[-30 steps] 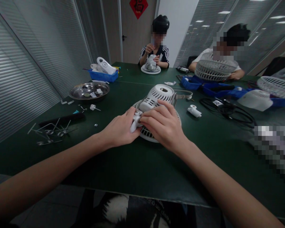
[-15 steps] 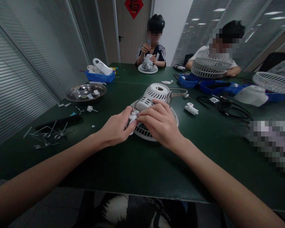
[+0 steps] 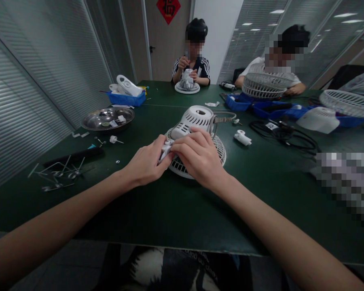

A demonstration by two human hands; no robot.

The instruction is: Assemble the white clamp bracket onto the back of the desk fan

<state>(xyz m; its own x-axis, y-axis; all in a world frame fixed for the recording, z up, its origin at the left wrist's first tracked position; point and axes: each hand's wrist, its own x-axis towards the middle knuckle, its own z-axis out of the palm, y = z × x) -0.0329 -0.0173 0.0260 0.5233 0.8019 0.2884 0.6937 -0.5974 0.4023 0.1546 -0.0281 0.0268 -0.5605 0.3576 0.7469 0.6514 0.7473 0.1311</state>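
Observation:
A white fan motor housing (image 3: 195, 118) lies on its round grille (image 3: 216, 151) in the middle of the green table (image 3: 176, 210). My left hand (image 3: 147, 162) is closed around a small white plastic part (image 3: 165, 148) at the housing's near left side. My right hand (image 3: 199, 158) rests on the grille beside it, fingers curled and pinching the same white part from the right. The two hands touch at the fingertips.
Left of me lie several metal rods (image 3: 58, 173), a black tool (image 3: 73, 155), a steel bowl (image 3: 108, 119) and a blue tray (image 3: 125, 98). A white clip piece (image 3: 242, 138), black cable (image 3: 286, 138) and blue trays (image 3: 261, 106) lie right. Two people work on fans across the table.
Both hands have drawn slightly nearer and leftward on the fan, and the small white part has tilted between the fingers. The camera view has shifted a little to the right.

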